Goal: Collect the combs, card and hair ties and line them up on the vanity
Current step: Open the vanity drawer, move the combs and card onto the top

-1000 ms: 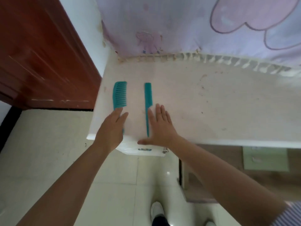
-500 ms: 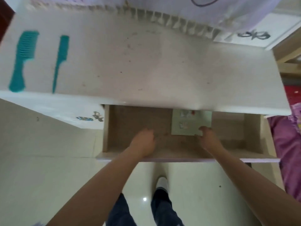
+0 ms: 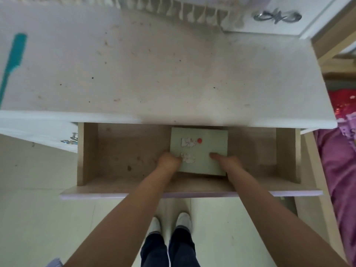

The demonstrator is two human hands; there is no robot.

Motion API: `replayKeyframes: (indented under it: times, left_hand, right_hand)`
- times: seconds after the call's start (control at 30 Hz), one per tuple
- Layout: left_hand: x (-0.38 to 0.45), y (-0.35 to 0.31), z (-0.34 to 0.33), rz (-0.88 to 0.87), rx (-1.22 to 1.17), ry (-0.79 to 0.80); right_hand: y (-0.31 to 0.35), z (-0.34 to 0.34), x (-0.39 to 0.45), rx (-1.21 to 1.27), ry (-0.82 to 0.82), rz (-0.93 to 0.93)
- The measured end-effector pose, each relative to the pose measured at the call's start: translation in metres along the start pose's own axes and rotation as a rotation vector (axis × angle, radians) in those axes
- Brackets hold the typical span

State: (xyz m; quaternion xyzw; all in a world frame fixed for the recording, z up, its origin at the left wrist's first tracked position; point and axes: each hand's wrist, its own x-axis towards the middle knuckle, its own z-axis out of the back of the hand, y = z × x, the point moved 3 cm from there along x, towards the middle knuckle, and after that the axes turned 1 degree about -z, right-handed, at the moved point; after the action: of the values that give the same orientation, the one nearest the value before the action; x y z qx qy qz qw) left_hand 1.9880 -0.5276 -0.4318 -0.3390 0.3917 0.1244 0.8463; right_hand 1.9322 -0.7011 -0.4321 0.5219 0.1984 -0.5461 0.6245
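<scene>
Both hands, left hand (image 3: 169,159) and right hand (image 3: 227,160), pinch the card (image 3: 204,162) by its near edges, fingers closed on it (drawer (image 3: 123,151) open) for a level lift.

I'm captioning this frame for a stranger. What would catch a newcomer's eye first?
First, both hands, left hand and right hand, reaching into the open drawer and gripping a pale green card with a red dot, at the centre. Next, a teal comb lying on the vanity at the far left edge.
</scene>
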Motion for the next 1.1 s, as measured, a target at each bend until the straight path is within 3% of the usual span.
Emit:
replayKeyframes:
  times: [0.13,0.2,0.3,0.4,0.5,0.63,0.73,0.87,1.0,1.1]
  left_hand:
    - [-0.008,0.009,0.005,0.072,-0.202,0.069]
    - [-0.011,0.004,0.011,0.018,-0.076,0.048]
    - [-0.029,0.006,0.032,-0.105,0.155,-0.178]
    - [-0.065,0.024,0.072,-0.316,0.152,-0.501]
    - [-0.100,0.045,0.109,-0.493,-0.008,-0.605]
    - [-0.114,0.053,0.177,-0.460,-0.260,-0.668]
    - [-0.099,0.046,0.234,-0.409,-0.182,-0.774]
    - [-0.064,0.039,0.286,-0.326,-0.066,-0.720]
    - [-0.045,0.052,0.302,-0.250,-0.174,-0.649]
    - [-0.039,0.068,0.309,-0.154,-0.368,-0.544]
  right_hand:
    - [0.008,0.002,-0.015,-0.043,0.136,0.057]
    - [0.016,-0.003,-0.030,-0.139,0.200,0.222]
    - [0.019,-0.008,-0.066,-0.449,0.267,0.541]
    - [0.020,-0.005,-0.101,-0.751,0.240,0.797]
    - [0.034,-0.015,-0.137,-0.642,0.251,0.895]
    - [0.079,-0.069,-0.172,-0.283,0.400,0.852]
    - [0.125,-0.125,-0.177,-0.106,0.261,0.807]
    - [0.183,-0.188,-0.172,-0.323,0.025,0.868]
    - [0.226,-0.216,-0.157,-0.580,-0.051,0.961]
    - [0.249,-0.228,-0.152,-0.608,-0.059,1.040]
